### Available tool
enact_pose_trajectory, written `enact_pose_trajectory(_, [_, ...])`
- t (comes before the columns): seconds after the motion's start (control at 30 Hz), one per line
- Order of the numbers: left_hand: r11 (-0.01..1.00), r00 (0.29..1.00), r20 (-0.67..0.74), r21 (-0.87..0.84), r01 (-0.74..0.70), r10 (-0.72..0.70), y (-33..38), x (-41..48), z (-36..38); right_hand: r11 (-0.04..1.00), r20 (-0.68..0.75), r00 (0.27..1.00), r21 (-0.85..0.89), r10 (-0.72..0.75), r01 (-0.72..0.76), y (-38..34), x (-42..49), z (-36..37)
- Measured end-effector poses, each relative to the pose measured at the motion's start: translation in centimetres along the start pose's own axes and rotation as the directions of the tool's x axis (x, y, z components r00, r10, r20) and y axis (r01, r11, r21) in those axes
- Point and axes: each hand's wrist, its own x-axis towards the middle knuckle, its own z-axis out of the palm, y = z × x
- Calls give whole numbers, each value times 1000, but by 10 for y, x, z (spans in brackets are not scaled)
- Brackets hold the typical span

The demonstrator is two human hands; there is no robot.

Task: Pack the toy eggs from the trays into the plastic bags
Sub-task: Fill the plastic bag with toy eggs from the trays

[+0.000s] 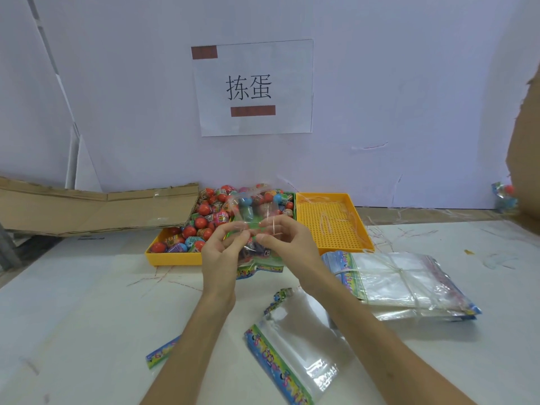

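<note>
A clear plastic bag [250, 213] with a colourful header is held up over the table in front of me. My left hand [223, 251] pinches its left side and my right hand [287, 244] pinches its right side, fingers curled. Something dark shows inside the bag between my hands. Behind it a yellow tray [172, 257] is heaped with toy eggs [201, 222], mostly red, some blue and pink. A second yellow tray [333, 222] to the right holds only thin strings.
A tied bundle of clear bags [406, 283] lies right of my hands. Loose bags [295, 343] lie near the front edge, with a header strip [162, 352] to the left. Flattened cardboard [87, 209] leans at the back left, and a cardboard edge [526, 141] stands at the far right.
</note>
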Motion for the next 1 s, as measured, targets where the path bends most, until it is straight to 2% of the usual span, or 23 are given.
enact_pose_trajectory(0.27, [999, 1000, -1, 31, -10, 10, -3, 1, 0, 996, 4, 998, -75, -55, 55, 1, 0, 0])
enact_pose_trajectory(0.43, [1000, 998, -70, 7, 1, 0, 2, 0, -3, 1000, -20, 1000, -18, -14, 14, -2, -2, 3])
enact_pose_trajectory(0.63, [999, 997, -64, -13, 40, -40, 2, 0, 1, 999, -120, 993, -31, -14, 10, -1, 0, 1])
enact_pose_trajectory(0.87, [999, 987, -159, 18, -30, 33, -3, 2, -1, 999, -167, 986, 48, -14, 23, -1, -1, 1])
enact_pose_trajectory(1.0, [997, 981, -180, 52, -59, 68, -5, 4, -1, 1000, -168, 986, -25, -20, 17, -1, -1, 3])
